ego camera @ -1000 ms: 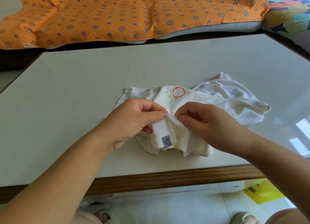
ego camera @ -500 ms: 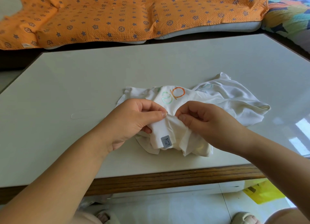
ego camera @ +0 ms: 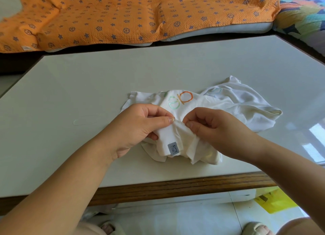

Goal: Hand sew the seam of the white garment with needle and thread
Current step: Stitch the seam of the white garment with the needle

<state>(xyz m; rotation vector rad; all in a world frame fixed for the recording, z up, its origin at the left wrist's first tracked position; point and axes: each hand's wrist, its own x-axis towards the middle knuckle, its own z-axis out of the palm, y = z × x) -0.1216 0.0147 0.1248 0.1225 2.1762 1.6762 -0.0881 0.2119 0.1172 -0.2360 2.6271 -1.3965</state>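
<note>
A crumpled white garment (ego camera: 242, 103) with orange and green printed letters and a small grey label (ego camera: 173, 148) lies near the front of the white table (ego camera: 88, 87). My left hand (ego camera: 139, 125) pinches a raised fold of the garment between thumb and fingers. My right hand (ego camera: 216, 127) pinches the same fold from the right, its fingertips almost touching the left thumb. No needle shows; a faint loop of thread (ego camera: 84, 121) lies on the table to the left.
The table's wooden front edge (ego camera: 175, 185) runs below my forearms. An orange patterned blanket (ego camera: 131, 15) covers the seat behind the table. A yellow bag (ego camera: 276, 201) lies on the tiled floor at lower right, and slippers show at the bottom.
Both hands keep their pinch on the fold; the garment has barely shifted.
</note>
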